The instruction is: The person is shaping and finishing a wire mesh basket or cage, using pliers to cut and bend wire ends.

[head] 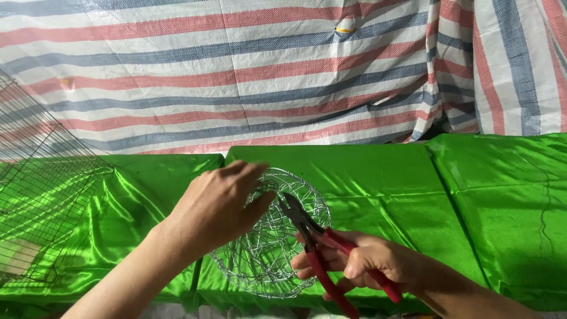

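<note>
wire basket (266, 254) held by left hand (215, 207), pliers (313, 236) in right hand (366, 263).

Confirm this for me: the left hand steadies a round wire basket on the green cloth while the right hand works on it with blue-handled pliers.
Not quite. In the head view the pliers in the right hand have red handles, not blue. The rest holds: the left hand steadies the round wire basket on the green cloth.
</note>
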